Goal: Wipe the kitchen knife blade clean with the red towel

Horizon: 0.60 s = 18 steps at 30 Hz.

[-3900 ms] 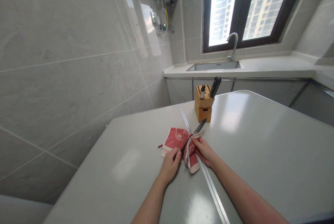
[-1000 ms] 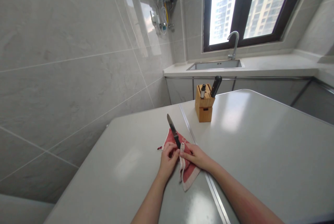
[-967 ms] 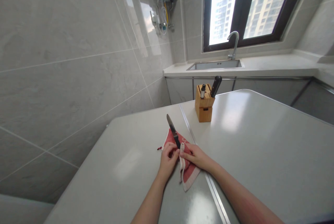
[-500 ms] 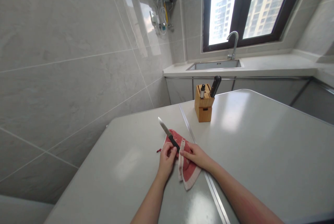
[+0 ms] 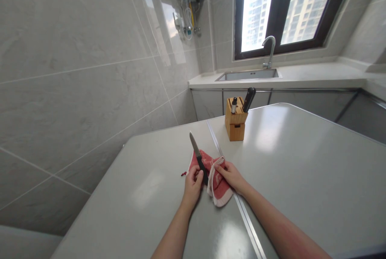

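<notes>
Nearest to the camera, the left hand (image 5: 192, 182) is closed around the black handle of a small knife (image 5: 197, 157), and the blade points up and away toward 11 o'clock. Just at 3 o'clock of it, the right hand (image 5: 230, 175) pinches a raised fold of the red cloth (image 5: 217, 174) between its fingers; the rest of the cloth lies on the grey table (image 5: 150, 194), across the metal seam (image 5: 241, 214).

I judge that the step in hand is wiping the knife: the blade is out of the cloth and the cloth is gathered beside it. The next move seems to need the fold brought over the flat of the blade, with the fingers kept away from the edge.

Farther, at 1 o'clock, a wooden knife block (image 5: 236, 120) stands on the table with a black handle (image 5: 249, 99) in it. Beyond are the sink (image 5: 249, 75) and the faucet (image 5: 269, 50) under the window (image 5: 289, 5).
</notes>
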### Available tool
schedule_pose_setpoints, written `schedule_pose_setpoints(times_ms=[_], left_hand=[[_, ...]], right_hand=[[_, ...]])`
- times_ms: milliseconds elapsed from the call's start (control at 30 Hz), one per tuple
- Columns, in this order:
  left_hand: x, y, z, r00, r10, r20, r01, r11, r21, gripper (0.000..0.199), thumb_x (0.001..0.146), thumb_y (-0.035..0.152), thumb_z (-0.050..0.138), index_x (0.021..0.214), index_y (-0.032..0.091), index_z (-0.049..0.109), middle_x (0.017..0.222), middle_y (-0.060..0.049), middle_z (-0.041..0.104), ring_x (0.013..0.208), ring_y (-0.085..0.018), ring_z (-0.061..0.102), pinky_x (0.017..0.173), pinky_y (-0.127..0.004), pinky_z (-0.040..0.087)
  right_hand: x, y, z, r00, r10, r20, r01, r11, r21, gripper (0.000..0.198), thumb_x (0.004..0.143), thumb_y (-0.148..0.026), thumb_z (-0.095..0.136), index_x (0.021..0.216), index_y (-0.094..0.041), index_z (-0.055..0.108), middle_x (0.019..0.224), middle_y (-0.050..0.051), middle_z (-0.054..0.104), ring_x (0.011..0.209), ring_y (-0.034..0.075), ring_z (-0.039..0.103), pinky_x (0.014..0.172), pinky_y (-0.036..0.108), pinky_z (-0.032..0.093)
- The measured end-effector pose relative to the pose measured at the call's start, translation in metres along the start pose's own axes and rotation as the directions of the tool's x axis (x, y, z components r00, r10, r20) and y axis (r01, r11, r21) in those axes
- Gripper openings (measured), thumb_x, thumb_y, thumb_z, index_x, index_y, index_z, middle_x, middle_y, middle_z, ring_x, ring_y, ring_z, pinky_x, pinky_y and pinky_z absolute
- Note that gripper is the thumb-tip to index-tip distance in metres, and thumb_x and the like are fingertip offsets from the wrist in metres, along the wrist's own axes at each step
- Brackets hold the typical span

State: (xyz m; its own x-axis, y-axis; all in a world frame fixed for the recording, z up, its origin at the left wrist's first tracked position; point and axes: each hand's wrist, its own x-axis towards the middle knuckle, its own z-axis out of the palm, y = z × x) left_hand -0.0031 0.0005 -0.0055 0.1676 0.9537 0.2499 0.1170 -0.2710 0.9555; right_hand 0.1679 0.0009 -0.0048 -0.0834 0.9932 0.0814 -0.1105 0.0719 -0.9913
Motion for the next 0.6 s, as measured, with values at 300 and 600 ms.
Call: schedule_pose_setpoints(times_ms=[300, 600], left_hand=[[-0.004, 0.012, 0.004, 0.969, 0.051, 0.244, -0.095, 0.98, 0.174, 0.029, 0.088, 0.039, 0.042, 0.088, 0.016, 0.061, 0.076, -0.002, 0.061, 0.068, -0.016, 0.053, 0.064, -0.025, 0.04], [-0.005, 0.013, 0.005, 0.958, 0.053, 0.28, -0.109, 0.976, 0.187, 0.026, 0.088, 0.034, 0.044, 0.09, 0.017, 0.062, 0.076, -0.003, 0.061, 0.072, -0.017, 0.054, 0.066, -0.026, 0.04]], right_hand=[[-0.003, -0.004, 0.0, 0.997, 0.044, 0.056, -0.05, 0.991, 0.12, 0.034, 0.071, -0.049, 0.065, 0.077, -0.015, 0.062, 0.069, -0.001, 0.063, 0.066, 0.015, 0.055, 0.068, 0.029, 0.043], [-0.004, -0.001, -0.001, 0.997, 0.053, 0.049, -0.062, 0.977, 0.206, 0.028, 0.07, -0.041, 0.069, 0.079, -0.016, 0.059, 0.073, -0.001, 0.063, 0.068, 0.014, 0.055, 0.069, 0.028, 0.043]])
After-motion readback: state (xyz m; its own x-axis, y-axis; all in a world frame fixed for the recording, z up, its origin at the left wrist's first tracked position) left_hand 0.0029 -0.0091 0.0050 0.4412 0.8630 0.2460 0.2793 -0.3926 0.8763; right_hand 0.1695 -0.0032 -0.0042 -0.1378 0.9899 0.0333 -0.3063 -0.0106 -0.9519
